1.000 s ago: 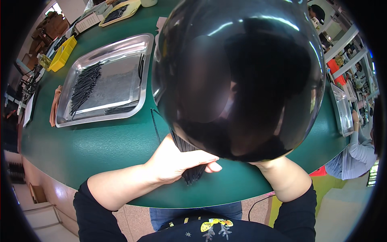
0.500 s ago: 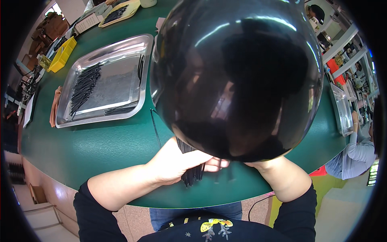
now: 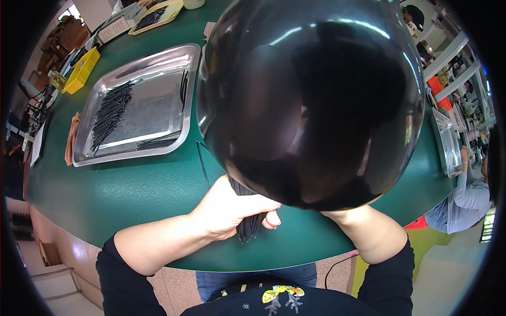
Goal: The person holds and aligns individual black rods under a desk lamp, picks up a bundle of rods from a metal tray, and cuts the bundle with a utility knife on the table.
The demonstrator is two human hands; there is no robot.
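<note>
My left hand [image 3: 224, 208] is closed around a bundle of thin black wires [image 3: 247, 229], near the front edge of the green table. The wires' lower ends stick out below the fingers, and the upper part runs behind a large glossy black dome [image 3: 316, 116]. That dome fills the middle of the view. Only the wrist end of my right hand [image 3: 345, 215] shows at its lower rim; the fingers are hidden behind it. A single bent black wire [image 3: 202, 160] lies on the table beyond my left hand.
A metal tray [image 3: 158, 118] at the left holds a heap of black wires [image 3: 112, 113] and smaller groups. Behind it are a yellow bin [image 3: 83, 71] and a cream tray [image 3: 171, 10]. At the right, a person's arm [image 3: 466, 181] is beside another metal tray [image 3: 447, 142].
The bundle in my left hand has shifted slightly left, and its lower ends look more gathered. The fingertips beside it have curled in closer. My right wrist has barely moved.
</note>
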